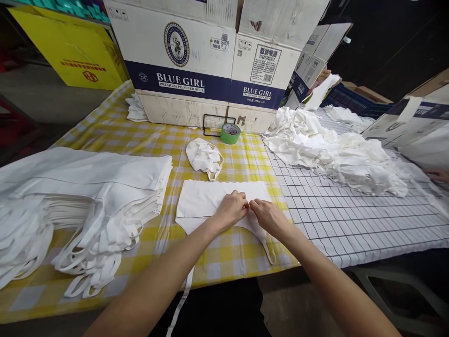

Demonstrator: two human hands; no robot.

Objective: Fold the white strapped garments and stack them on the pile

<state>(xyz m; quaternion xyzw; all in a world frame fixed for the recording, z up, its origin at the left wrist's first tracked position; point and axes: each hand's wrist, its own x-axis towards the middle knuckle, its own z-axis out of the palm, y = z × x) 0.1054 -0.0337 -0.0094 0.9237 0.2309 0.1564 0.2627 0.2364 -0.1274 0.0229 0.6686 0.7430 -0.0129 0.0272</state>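
A white cloth bag [203, 199] lies folded flat on the yellow checked tablecloth [115, 135] in front of me. My left hand [231, 208] and my right hand [268, 216] meet at its near edge, fingers curled and pinching the fabric side by side. A white strap [264, 243] trails from the bag toward the table's edge, and another strap hangs off the front. A crumpled white bag [204, 157] lies just beyond the flat one.
A tall stack of folded white bags [87, 187] with loops hanging sits at left. A loose heap of white bags [336, 150] lies on the grid-patterned cloth [351, 220] at right. Green tape roll [230, 133] and Blue Girl cartons [196, 61] stand behind. Another person's hand [437, 175] shows far right.
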